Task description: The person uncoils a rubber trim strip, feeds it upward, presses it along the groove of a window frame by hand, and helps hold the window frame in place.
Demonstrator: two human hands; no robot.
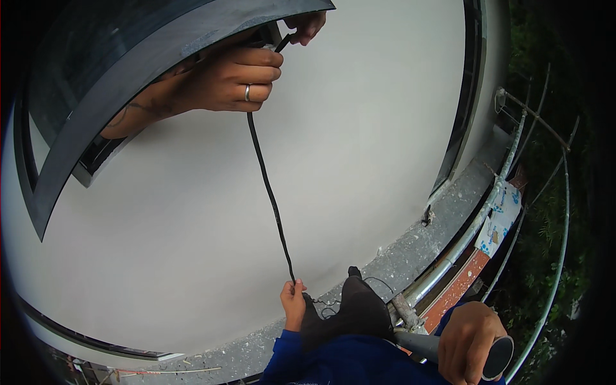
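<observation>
Left hand [294, 303] at 6 o'clock pinches black cord [269, 192]; right hand [467, 340] at 5 clamps grey pipe [449, 350]. Cord looks light, limp; likely best gripped near end.

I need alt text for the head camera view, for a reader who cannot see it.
The person's left hand holds the lower end of a black cable against a white wall; another person's hand at a window holds the top. The right hand grips a grey pipe.

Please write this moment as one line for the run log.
left hand: grips cable low end | right hand: grips pipe | other person's hand: holds cable top at window
</observation>
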